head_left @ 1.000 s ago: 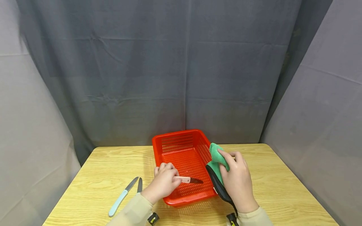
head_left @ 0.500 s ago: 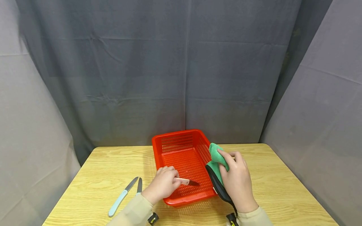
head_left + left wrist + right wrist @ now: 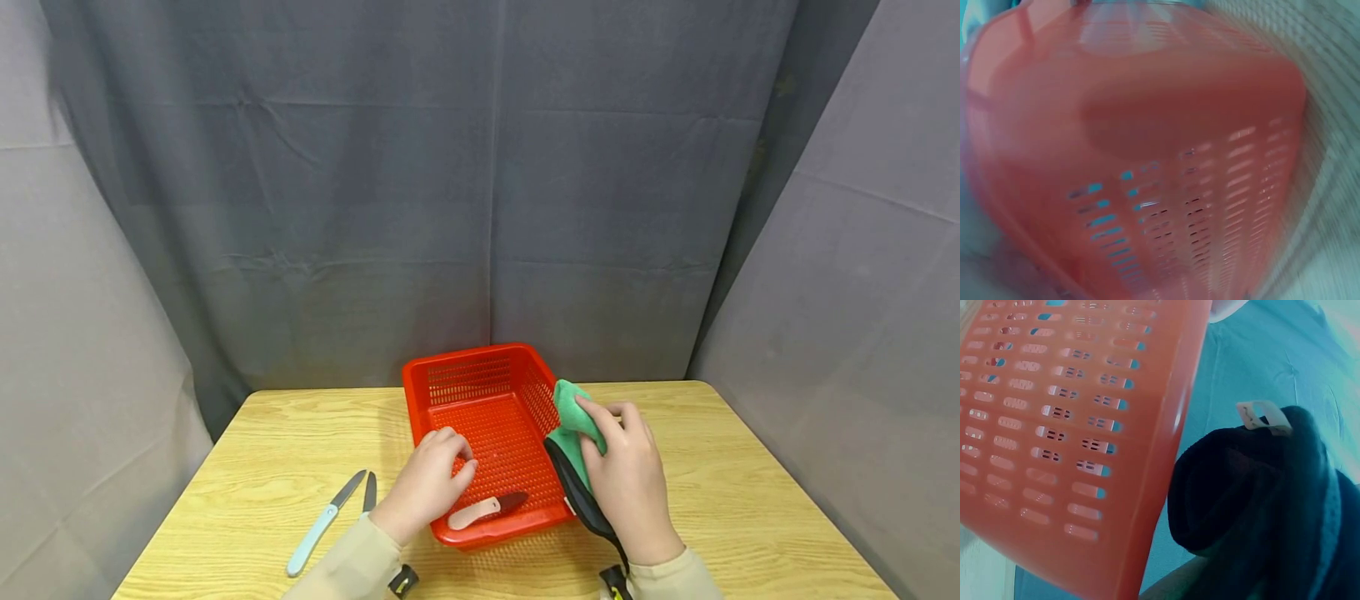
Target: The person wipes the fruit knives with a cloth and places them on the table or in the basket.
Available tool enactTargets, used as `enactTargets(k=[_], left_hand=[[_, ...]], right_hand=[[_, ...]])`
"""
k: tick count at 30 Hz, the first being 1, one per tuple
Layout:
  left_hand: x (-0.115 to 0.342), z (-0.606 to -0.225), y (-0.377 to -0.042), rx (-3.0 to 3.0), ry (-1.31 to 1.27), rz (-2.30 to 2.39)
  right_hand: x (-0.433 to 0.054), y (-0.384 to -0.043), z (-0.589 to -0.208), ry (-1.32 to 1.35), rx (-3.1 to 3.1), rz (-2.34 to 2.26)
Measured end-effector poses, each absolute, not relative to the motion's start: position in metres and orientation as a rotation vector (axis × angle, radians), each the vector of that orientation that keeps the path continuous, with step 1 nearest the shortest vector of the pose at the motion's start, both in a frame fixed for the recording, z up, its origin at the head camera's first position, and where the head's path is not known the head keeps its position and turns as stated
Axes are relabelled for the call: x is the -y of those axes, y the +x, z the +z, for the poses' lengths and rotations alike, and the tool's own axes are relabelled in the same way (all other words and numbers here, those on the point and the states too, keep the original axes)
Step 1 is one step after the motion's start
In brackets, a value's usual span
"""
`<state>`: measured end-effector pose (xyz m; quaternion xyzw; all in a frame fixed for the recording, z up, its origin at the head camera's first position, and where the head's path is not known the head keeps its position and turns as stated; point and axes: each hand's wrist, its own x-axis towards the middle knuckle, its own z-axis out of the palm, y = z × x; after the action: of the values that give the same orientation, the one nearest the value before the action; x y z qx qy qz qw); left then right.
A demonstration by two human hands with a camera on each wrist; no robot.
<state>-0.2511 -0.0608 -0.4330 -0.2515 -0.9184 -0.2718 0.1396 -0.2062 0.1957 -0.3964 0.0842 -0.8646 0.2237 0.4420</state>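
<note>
A small knife with a pale pink handle (image 3: 474,512) and a dark blade lies inside the red plastic basket (image 3: 501,531), near its front wall. Over the basket's left side is my left hand (image 3: 429,479), fingers loosely bent and holding nothing, apart from the knife. My right hand (image 3: 628,475) grips a folded green cloth (image 3: 573,406) with a black border, beside the basket's right rim. In the right wrist view the cloth's dark edge (image 3: 1285,506) appears next to the basket wall. The left wrist view shows mostly the basket's outer wall (image 3: 1166,119).
Two more knives lie on the wooden table left of the basket: one with a light blue handle (image 3: 313,537), and another whose blade (image 3: 371,490) shows while the left arm hides most of its handle. Grey curtains (image 3: 360,208) hang behind and at both sides.
My left hand has let go of the pink-handled knife, which now lies in the basket, and has lifted slightly. The right hand keeps its grip on the cloth without moving.
</note>
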Motion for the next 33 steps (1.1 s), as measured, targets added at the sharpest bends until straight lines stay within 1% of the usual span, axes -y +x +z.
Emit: enactTargets(k=[9,19,33], left_hand=[[0.071,-0.423,-0.244,2.499,-0.604,-0.886],[0.091,-0.411,-0.232,2.352,-0.523,-0.955],[0.113,-0.410,-0.219,2.433,-0.309,-0.950]], right_hand=[[-0.195,-0.206,-0.396,0.211,2.151,0.559],[-0.195,-0.206,-0.396,0.216,2.153,0.565],[-0.191,-0.204,-0.396,0.246,2.152,0.576]])
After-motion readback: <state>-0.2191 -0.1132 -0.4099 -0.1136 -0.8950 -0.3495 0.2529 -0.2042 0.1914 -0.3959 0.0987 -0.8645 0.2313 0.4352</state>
